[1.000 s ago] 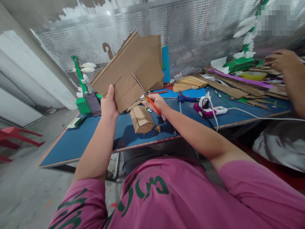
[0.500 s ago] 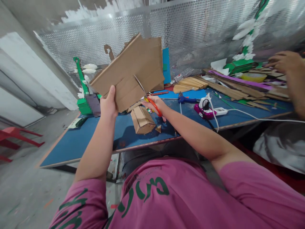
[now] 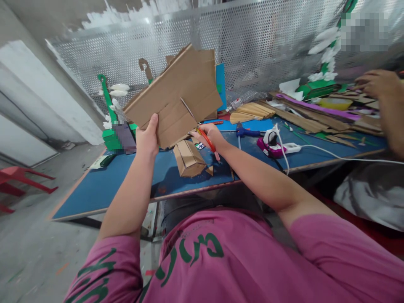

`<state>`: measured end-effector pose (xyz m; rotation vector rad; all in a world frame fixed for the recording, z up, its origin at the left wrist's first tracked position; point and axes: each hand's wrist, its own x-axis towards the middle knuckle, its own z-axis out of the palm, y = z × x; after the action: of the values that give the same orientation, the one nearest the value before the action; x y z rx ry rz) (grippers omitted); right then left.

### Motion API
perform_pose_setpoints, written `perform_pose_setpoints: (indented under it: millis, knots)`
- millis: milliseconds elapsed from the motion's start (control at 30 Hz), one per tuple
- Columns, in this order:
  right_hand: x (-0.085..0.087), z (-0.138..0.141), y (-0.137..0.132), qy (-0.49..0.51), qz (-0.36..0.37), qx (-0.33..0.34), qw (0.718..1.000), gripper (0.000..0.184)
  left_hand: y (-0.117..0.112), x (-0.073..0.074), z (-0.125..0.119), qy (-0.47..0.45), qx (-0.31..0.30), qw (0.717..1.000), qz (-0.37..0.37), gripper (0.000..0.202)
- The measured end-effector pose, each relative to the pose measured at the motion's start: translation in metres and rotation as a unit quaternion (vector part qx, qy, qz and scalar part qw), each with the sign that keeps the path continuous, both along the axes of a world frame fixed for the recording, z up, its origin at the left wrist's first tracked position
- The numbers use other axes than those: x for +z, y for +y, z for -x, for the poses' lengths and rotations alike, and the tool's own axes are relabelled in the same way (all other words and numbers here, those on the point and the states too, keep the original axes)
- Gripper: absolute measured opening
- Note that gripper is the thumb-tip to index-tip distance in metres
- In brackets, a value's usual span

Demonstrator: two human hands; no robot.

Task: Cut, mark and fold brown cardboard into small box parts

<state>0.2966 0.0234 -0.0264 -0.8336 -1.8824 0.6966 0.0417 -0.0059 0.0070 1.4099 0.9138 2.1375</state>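
Note:
A brown cardboard sheet (image 3: 176,97) is raised above the table, its lower left edge pinched in my left hand (image 3: 147,136) with the thumb on the near face. My right hand (image 3: 212,135) grips scissors (image 3: 206,139) with orange handles. One thin blade lies across the sheet's face, and the cardboard's lower edge is at the blades. Under the sheet, a small folded cardboard box (image 3: 188,159) rests on the table, with a cardboard scrap (image 3: 210,170) beside it.
On the blue table (image 3: 104,189) are a blue glue gun (image 3: 248,131), a purple-and-white power strip (image 3: 274,147) with a white cable, and cardboard strips (image 3: 303,115). Green stands with white petals (image 3: 109,101) stand at the left. Another person's hand (image 3: 378,82) is at the far right.
The cardboard sheet and my left hand have shifted slightly right. The scissors have closed up, their orange handles now nearer together, and the right hand has barely moved.

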Motion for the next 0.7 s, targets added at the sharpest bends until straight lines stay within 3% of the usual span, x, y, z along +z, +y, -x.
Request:
perform_pose_setpoints:
  millis: [267, 500, 700]
  knots:
    - [0.0031, 0.0033, 0.0021, 0.022, -0.003, -0.019, 1.000, 0.046, -0.0044, 0.0025, -0.0048, -0.022, -0.006, 1.000, -0.013, 0.070]
    - [0.0087, 0.0027, 0.0006, 0.030, 0.026, 0.026, 0.999, 0.041, -0.0036, 0.0026, -0.0036, -0.024, -0.022, 0.999, -0.007, 0.076]
    - [0.0095, 0.0013, -0.0001, 0.020, -0.010, -0.020, 1.000, 0.038, -0.0009, 0.0010, -0.0036, -0.033, -0.012, 0.999, -0.024, 0.071]
